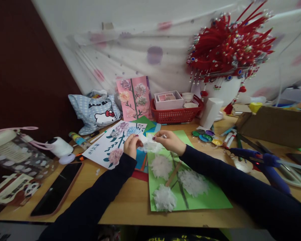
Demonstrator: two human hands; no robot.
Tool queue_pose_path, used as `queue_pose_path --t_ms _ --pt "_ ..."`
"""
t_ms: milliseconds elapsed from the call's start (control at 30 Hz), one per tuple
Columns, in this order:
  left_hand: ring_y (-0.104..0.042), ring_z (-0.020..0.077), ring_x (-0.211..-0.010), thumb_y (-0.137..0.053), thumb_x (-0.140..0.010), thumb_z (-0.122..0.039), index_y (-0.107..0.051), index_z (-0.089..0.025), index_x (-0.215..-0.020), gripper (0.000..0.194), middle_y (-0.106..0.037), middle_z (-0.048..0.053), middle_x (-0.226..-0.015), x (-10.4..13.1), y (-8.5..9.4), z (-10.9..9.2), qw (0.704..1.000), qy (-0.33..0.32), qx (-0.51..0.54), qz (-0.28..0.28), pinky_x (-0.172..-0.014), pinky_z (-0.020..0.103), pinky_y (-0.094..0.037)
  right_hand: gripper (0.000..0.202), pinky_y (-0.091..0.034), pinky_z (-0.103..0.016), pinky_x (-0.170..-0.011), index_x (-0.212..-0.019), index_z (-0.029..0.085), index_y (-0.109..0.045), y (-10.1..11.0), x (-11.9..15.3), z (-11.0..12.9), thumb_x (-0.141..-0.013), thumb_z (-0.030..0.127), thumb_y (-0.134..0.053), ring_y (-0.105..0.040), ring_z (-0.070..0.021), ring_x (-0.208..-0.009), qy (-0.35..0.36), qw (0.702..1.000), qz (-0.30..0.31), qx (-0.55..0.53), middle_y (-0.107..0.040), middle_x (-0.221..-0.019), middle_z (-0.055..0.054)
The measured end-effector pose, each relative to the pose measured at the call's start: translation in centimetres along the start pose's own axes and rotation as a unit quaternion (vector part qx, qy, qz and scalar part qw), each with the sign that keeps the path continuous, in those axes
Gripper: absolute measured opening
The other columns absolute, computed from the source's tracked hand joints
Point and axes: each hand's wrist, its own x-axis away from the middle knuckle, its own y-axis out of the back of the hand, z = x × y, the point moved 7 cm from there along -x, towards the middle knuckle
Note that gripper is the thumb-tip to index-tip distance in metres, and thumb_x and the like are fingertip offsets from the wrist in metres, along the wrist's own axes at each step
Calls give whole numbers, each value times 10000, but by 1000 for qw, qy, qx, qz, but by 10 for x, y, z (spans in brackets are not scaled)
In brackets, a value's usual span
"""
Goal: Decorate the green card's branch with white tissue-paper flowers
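Between my two hands, above the table, is a piece of white tissue paper. My left hand pinches its left edge, and my right hand pinches it from the right with bent fingers. Below them lies a green sheet with a drawn dark branch. Several fluffy white paper flowers, one of them a white flower at the lower left, rest on the sheet. A thin wooden stick lies among them. Left of my hands is a white picture with paper flowers.
A pink flower picture leans at the back beside a red basket. Paint pots and a blue glue gun are on the right. A phone lies at the left front, near a spool of white thread.
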Motion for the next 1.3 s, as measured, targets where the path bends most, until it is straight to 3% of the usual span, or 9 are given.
queue_pose_path --t_ms 233,333,500,667,767,1000,1300 --pt "-468 80 -412 -590 -596 -312 -476 -173 -558 183 -471 -56 -443 -1 4 -3 1000 -9 -5 -14 -444 194 -401 180 -250 -220 -451 -728 138 -595 12 -5 -12 -722 313 -554 -337 -79 -424 -33 998 -41 33 -357 -449 77" --pt "-466 75 -434 -619 -627 -337 -499 -162 -565 221 -494 -43 -470 0 1 0 1000 -8 -28 12 -457 188 -390 284 -241 -214 -456 -864 141 -588 17 -2 2 -726 389 -582 -320 -81 -452 19 997 -68 27 -340 -486 85" --pt "-484 79 -479 -640 -660 -380 -525 -151 -592 265 -521 -28 -525 5 -9 4 996 8 -53 73 -496 192 -395 334 -211 -216 -455 -778 139 -613 0 11 27 -755 468 -560 -271 -76 -463 106 994 9 32 -309 -483 77" --pt "-487 90 -522 -608 -722 -386 -542 -152 -609 268 -521 -18 -534 14 -20 2 986 -4 -76 150 -534 194 -392 251 -267 -214 -503 -760 117 -632 -6 15 33 -774 346 -529 -328 -83 -519 137 990 31 29 -418 -549 41" --pt "-482 94 -513 -597 -730 -394 -532 -158 -612 272 -529 -14 -542 15 -20 3 986 7 -74 149 -520 199 -382 200 -275 -215 -515 -757 113 -634 -3 12 30 -756 280 -525 -339 -83 -527 124 992 20 30 -461 -573 30" --pt "-483 97 -535 -610 -725 -389 -540 -153 -612 271 -514 -19 -559 17 -24 -1 983 -7 -96 153 -549 206 -393 261 -287 -217 -529 -748 117 -638 -8 12 29 -769 346 -514 -358 -90 -547 131 990 50 30 -482 -583 21" --pt "-477 90 -503 -621 -695 -395 -521 -157 -589 279 -505 -23 -523 11 -18 2 988 -5 -88 124 -518 202 -393 202 -290 -223 -521 -699 130 -629 1 6 19 -719 303 -527 -370 -92 -516 82 996 1 33 -440 -524 44"
